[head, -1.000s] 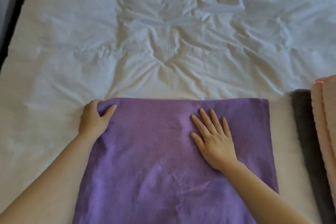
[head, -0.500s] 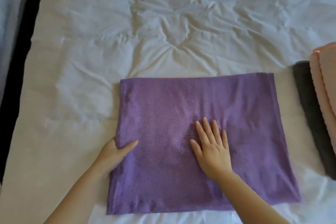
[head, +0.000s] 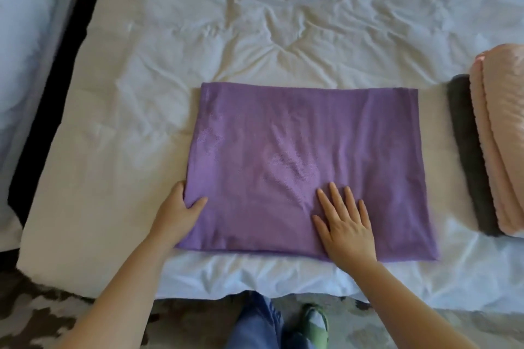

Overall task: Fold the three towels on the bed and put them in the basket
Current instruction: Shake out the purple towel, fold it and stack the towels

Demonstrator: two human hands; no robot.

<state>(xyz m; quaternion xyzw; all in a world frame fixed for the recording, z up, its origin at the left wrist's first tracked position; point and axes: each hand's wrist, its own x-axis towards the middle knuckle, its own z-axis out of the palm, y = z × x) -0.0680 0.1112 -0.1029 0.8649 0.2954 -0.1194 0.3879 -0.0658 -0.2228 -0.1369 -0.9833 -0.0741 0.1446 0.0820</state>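
Observation:
A purple towel (head: 306, 156) lies folded into a flat rectangle near the front edge of the white bed (head: 255, 22). My left hand (head: 178, 212) pinches the towel's left edge near its near corner, thumb on top and fingers under. Flat on the towel's near-right part rests my right hand (head: 344, 224), fingers spread. At the right edge of the bed lie a folded pink towel (head: 502, 136) and, beside or under it, a dark grey towel (head: 467, 156). No basket is in view.
A dark gap (head: 56, 88) runs along the bed's left side, with another white bed (head: 25, 37) beyond it. Below the bed's front edge are patterned floor (head: 42, 314), my blue trouser leg (head: 255, 323) and a green shoe (head: 314, 323).
My left hand slid down the towel's left edge from the far corner toward the near corner. My right hand slid toward the near edge. The view pulled back, showing the bed's front edge and floor.

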